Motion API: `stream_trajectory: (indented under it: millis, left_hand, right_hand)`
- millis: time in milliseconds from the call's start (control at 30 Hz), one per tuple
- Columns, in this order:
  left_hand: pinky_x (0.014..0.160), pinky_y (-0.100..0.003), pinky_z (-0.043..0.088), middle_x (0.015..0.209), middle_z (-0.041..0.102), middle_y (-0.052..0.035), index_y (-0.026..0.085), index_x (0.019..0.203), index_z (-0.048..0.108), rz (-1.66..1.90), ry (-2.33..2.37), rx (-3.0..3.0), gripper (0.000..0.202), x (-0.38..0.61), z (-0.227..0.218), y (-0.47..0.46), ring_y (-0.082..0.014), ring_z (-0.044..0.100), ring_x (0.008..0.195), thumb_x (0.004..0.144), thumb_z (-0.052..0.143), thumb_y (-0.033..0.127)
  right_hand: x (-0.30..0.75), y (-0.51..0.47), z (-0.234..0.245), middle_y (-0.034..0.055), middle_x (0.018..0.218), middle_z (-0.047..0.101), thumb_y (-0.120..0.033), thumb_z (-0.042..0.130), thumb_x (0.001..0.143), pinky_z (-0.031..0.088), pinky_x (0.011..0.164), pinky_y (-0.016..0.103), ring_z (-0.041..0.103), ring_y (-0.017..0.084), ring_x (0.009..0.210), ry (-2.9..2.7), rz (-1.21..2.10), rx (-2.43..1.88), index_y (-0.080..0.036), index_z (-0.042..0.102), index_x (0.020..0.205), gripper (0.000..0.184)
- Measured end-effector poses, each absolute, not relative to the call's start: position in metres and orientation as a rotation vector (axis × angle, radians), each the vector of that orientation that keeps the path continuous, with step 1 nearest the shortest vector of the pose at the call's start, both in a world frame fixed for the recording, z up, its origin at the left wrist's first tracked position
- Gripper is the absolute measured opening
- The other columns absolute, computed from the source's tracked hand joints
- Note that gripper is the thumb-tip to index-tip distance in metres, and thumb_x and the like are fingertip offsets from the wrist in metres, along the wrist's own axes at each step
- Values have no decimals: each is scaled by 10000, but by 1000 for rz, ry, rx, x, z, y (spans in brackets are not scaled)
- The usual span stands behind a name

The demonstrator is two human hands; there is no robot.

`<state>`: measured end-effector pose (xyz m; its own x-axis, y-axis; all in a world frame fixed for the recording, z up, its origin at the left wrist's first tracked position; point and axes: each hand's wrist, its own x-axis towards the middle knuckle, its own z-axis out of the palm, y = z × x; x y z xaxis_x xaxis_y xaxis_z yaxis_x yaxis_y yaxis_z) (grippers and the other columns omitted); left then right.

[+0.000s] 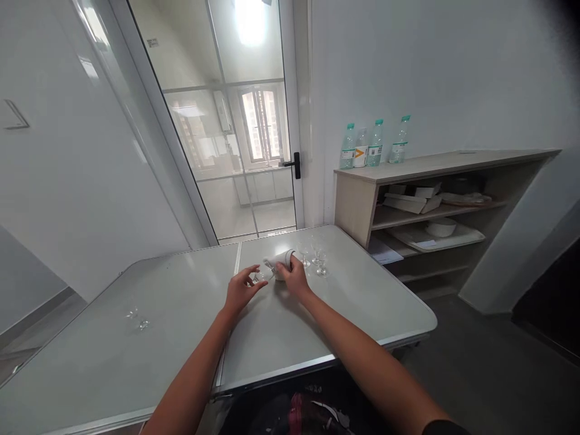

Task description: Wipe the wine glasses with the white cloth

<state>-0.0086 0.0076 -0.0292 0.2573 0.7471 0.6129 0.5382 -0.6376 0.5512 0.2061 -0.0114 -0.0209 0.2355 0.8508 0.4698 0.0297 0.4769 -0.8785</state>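
Observation:
Near the middle of the table, my left hand (241,291) pinches a small clear stemmed glass (261,276) between thumb and fingers. My right hand (295,279) is closed on a white cloth (281,260), thumb pressed over its folds. The cloth's left edge meets the glass, and part of the glass is hard to make out there. Just behind my right hand stand several clear stemmed glasses (321,266), partly hidden by it. Farther left on the tabletop there are small clear glasses (143,324), apart from both hands.
The pale table (181,350) has a metal-edged seam across it. At the right stands a wooden shelf unit (356,202) with plastic bottles (375,145) on top and boxes, a tray and a bowl inside. A glass door (272,208) is beyond the table.

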Motion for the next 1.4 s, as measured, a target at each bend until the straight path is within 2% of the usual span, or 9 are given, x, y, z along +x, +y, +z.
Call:
stream_trajectory:
  millis: [200, 400, 633, 700, 800, 900, 1000, 1233, 1400]
  left_hand:
    - [652, -276, 561, 1074, 793, -55, 250, 1300, 690, 1333, 1187, 2483, 561, -16, -41, 14, -103, 644, 567, 849, 752, 578]
    - [613, -241, 528, 1092, 796, -63, 253, 1309, 693, 1237, 1092, 2745, 529, -20, -39, 11, -103, 671, 593, 879, 734, 559]
    - [830, -331, 567, 1274, 741, -118, 252, 1408, 620, 1251, 1021, 2815, 531, -16, -29, 7, -204, 756, 871, 945, 667, 507]
    - [884, -365, 539, 1288, 728, -143, 222, 1423, 603, 1193, 1054, 2837, 519, -14, -26, 6, -210, 746, 868, 973, 628, 481]
    - [822, -340, 520, 1232, 743, -133, 196, 1433, 585, 1046, 1084, 2785, 495, -11, -26, 4, -175, 707, 761, 1018, 534, 460]
    - [712, -292, 490, 967, 776, -64, 186, 1428, 583, 931, 1143, 2673, 506, -8, -28, 3, -174, 677, 715, 1032, 472, 480]
    - [668, -268, 463, 747, 719, -5, 182, 1414, 593, 867, 1118, 2569, 517, -3, -27, 3, -164, 642, 646, 1039, 442, 504]
    - [681, -264, 454, 783, 745, -32, 250, 1337, 688, 1157, 1406, 2663, 561, -1, -25, 0, -173, 662, 666, 904, 661, 605]
    - [698, -270, 459, 773, 756, -53, 256, 1321, 717, 1239, 1401, 2697, 562, -1, -31, 1, -170, 655, 645, 884, 693, 609]
  right_hand:
    - [203, -23, -10, -31, 793, 642, -515, 580, 951, 456, 671, 267, 601, 165, 715, -1318, 1015, -700, -253, 465, 1097, 321]
    - [207, -14, -22, -38, 776, 582, -526, 572, 963, 422, 666, 266, 525, 153, 688, -1535, 941, -791, -217, 465, 1301, 471]
    - [214, -17, -17, 19, 956, 614, -476, 550, 990, 444, 809, 313, 541, 179, 823, -1804, 735, -775, -213, 432, 1481, 569]
    - [214, -19, -14, 19, 939, 611, -472, 569, 985, 443, 825, 325, 537, 184, 816, -1866, 677, -778, -214, 397, 1526, 624]
    - [215, -20, -13, 9, 888, 595, -509, 499, 1022, 439, 813, 326, 527, 179, 787, -1854, 707, -779, -220, 407, 1535, 597]
    - [215, -22, -14, -3, 825, 578, -570, 417, 1043, 428, 751, 303, 511, 168, 741, -1741, 838, -741, -228, 495, 1467, 551]
    - [215, -22, -13, -16, 759, 556, -626, 445, 1016, 399, 678, 281, 479, 155, 679, -1610, 935, -715, -232, 559, 1386, 552]
    - [208, -21, -9, -22, 816, 526, -669, 541, 949, 408, 654, 256, 485, 156, 713, -1247, 1211, -693, -266, 518, 1382, 592]
    - [205, -23, -9, 11, 1011, 609, -633, 580, 952, 456, 911, 298, 567, 185, 975, -1206, 1220, -724, -287, 412, 1497, 667]
